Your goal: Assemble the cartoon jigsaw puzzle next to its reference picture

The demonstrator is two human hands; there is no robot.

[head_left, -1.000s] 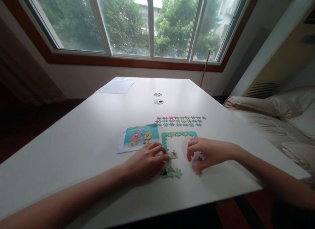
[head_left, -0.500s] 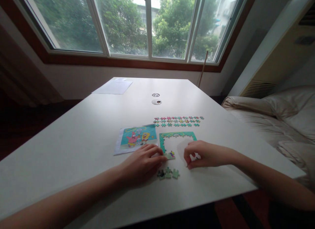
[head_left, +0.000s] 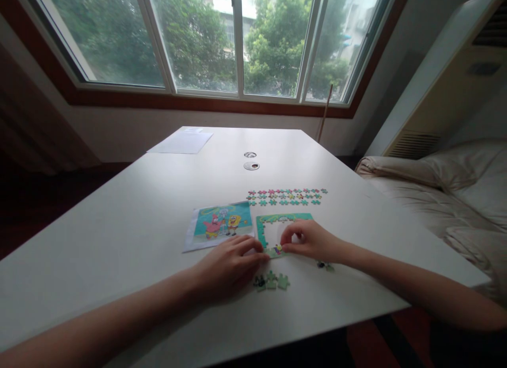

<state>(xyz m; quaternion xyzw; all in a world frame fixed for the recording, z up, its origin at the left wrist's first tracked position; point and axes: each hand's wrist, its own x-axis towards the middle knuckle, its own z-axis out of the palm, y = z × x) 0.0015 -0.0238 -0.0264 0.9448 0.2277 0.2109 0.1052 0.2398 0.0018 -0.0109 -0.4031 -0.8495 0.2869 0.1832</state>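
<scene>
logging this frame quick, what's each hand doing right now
Left hand: open, fingers flat on the table, tips at the puzzle frame.
Right hand: closed, pinching a puzzle piece.

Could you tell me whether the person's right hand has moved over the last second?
Yes. The right hand has slid left across the puzzle frame, from its lower right corner to the puzzle piece near the left hand.

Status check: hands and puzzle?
Left hand open, fingertips at puzzle frame corner. Right hand pinches piece there. Loose pieces nearby, nothing blocking.
</scene>
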